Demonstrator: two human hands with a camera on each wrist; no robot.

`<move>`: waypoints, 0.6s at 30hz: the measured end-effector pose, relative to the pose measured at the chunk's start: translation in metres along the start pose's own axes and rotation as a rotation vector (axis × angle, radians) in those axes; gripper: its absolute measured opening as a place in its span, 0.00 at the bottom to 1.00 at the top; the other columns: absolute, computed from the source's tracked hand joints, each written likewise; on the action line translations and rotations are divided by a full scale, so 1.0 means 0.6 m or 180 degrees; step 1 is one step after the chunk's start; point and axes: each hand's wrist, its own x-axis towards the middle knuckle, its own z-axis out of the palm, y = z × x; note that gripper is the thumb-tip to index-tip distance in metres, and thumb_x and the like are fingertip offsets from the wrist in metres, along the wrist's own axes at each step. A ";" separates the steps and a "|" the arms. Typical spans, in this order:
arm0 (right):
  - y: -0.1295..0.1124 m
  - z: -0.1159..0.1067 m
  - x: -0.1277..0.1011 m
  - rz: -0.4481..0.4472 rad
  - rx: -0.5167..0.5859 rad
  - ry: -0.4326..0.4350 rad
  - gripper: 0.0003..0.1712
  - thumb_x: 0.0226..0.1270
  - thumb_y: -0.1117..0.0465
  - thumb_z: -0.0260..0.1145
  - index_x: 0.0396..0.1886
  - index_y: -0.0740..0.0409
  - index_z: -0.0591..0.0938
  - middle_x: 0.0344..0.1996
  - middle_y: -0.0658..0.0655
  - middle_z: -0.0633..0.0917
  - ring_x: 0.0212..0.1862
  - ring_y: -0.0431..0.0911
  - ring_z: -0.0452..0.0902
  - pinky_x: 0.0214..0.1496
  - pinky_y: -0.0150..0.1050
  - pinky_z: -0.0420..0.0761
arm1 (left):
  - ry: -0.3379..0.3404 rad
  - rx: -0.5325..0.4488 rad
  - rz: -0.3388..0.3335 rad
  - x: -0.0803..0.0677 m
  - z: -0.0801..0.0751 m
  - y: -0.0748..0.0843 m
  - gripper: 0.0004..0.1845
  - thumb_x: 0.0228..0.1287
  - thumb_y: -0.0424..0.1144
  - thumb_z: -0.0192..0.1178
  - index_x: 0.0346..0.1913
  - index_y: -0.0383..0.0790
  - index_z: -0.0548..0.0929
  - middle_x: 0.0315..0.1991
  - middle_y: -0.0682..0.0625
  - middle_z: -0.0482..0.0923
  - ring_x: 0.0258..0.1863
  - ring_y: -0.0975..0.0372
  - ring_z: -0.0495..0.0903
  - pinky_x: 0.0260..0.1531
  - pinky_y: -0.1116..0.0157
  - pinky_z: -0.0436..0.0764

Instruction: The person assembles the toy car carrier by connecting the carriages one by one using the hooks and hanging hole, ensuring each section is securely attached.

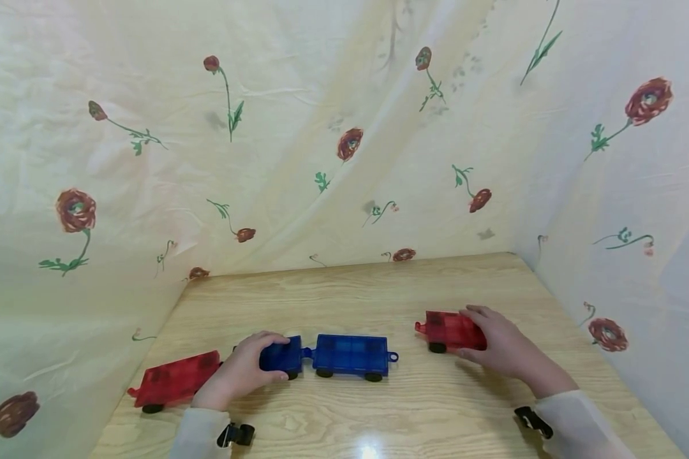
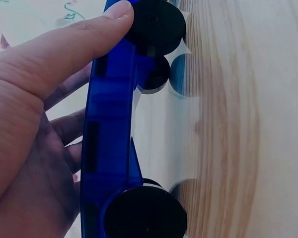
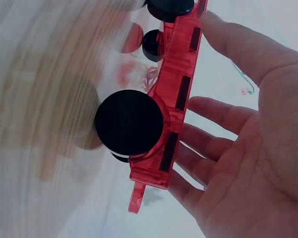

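My left hand (image 1: 242,371) grips a blue translucent toy train car (image 1: 281,358), thumb on the near side and fingers over the far side. That car meets a second blue car (image 1: 351,354) end to end at a small coupling. In the left wrist view, the thumb presses on the gripped blue car (image 2: 109,148) above its black wheels. Over at the right, my right hand (image 1: 502,344) holds a red toy train car (image 1: 450,330) by its right end, its hook pointing left. The right wrist view shows this red car (image 3: 174,99) between thumb and fingers, wheels toward the table.
Another red car (image 1: 175,382) stands at the left, behind my left wrist; whether it joins the blue car is hidden. The wooden table (image 1: 344,293) is bounded by flowered cloth (image 1: 287,159) at the back and sides. A gap separates the right blue car's ring from the red hook.
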 end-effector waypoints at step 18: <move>-0.009 0.000 0.014 -0.0047 -0.0038 -0.0105 0.50 0.46 0.42 0.78 0.66 0.62 0.72 0.62 0.64 0.72 0.61 0.63 0.67 0.56 0.62 0.71 | -0.0271 -0.0020 0.0161 0.041 0.011 0.074 0.42 0.51 0.60 0.70 0.69 0.71 0.62 0.67 0.63 0.61 0.67 0.57 0.62 0.58 0.48 0.70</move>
